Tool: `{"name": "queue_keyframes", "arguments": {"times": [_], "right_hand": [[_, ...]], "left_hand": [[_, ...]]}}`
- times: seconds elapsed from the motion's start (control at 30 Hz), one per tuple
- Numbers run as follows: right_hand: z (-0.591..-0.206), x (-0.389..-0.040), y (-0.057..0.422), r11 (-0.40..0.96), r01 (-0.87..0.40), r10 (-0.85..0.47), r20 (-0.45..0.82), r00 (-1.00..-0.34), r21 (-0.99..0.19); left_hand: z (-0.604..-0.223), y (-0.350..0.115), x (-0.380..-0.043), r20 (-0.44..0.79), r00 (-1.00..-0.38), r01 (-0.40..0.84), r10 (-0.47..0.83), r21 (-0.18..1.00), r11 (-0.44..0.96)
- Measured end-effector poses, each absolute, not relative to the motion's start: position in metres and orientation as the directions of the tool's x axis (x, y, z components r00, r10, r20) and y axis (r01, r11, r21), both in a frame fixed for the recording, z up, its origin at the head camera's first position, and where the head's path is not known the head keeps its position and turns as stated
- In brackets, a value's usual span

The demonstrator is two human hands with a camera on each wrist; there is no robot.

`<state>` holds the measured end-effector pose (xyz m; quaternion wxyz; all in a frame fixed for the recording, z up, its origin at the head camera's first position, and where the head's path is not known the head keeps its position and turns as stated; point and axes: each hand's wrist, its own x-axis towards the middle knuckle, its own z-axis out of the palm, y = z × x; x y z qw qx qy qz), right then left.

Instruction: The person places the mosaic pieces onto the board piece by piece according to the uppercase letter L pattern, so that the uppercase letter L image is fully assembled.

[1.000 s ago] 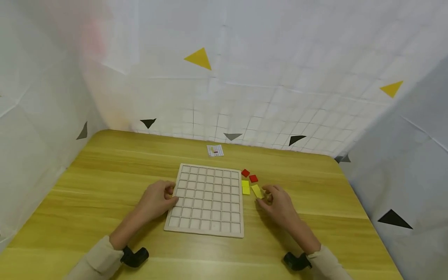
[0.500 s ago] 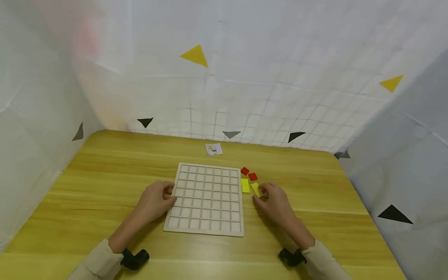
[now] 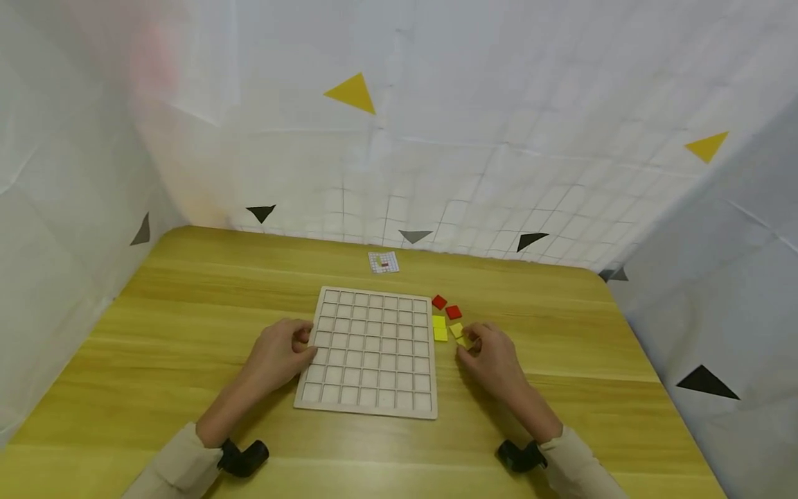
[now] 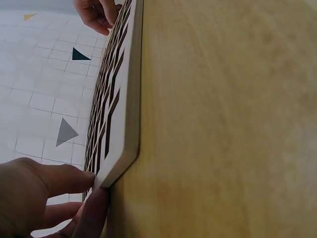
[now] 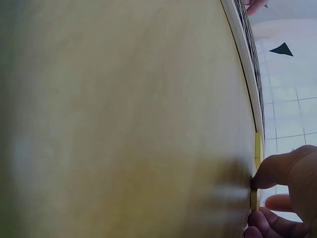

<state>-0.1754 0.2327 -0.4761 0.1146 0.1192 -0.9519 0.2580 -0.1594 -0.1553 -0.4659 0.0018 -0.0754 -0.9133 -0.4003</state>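
Note:
A pale wooden grid board (image 3: 370, 360) lies flat on the table, its square cells bare. My left hand (image 3: 280, 352) pinches the board's left edge; in the left wrist view, thumb and fingers (image 4: 64, 178) meet across that edge. Right of the board, my right hand (image 3: 495, 360) pinches a small yellow tile (image 5: 254, 199) between thumb and fingers, low at the tabletop. Another yellow tile (image 3: 457, 330) lies just beyond its fingertips. Two yellow tiles (image 3: 440, 328) sit together against the board's right edge, with two red tiles (image 3: 439, 302) farther back.
Behind the board lies a small card (image 3: 383, 262) printed with a grid and coloured squares. White sheeting (image 3: 436, 166) with yellow, black and grey triangles rises around the wooden table (image 3: 206, 291). Each wrist wears a black camera mount (image 3: 245, 459).
The yellow strip at my right fingertips has parted into two squares at a slight angle, the nearer one in the fingers. My left hand has stayed on the board, which lies still.

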Motion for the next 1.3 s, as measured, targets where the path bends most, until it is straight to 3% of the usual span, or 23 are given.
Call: {"name": "queue_keyframes", "arguments": {"times": [0.37, 0.8, 1.0, 1.3], "right_hand": [[-0.472, -0.171, 0.233, 0.841, -0.299, -0.172, 0.301, -0.938, -0.451], [-0.465, -0.164, 0.23, 0.801, -0.456, -0.259, 0.462, -0.848, -0.387], [-0.454, -0.16, 0.225, 0.745, -0.564, -0.314, 0.56, -0.767, -0.355], [-0.452, -0.152, 0.223, 0.729, -0.607, -0.343, 0.598, -0.724, -0.318]], "left_hand": [[-0.463, -0.157, -0.159, 0.052, -0.988, 0.134, 0.143, 0.741, 0.658], [-0.461, -0.157, -0.158, 0.037, -0.987, 0.128, 0.154, 0.754, 0.644], [-0.459, -0.159, -0.157, 0.045, -0.989, 0.128, 0.144, 0.752, 0.647], [-0.463, -0.157, -0.158, 0.045, -0.987, 0.136, 0.156, 0.754, 0.643]]}}
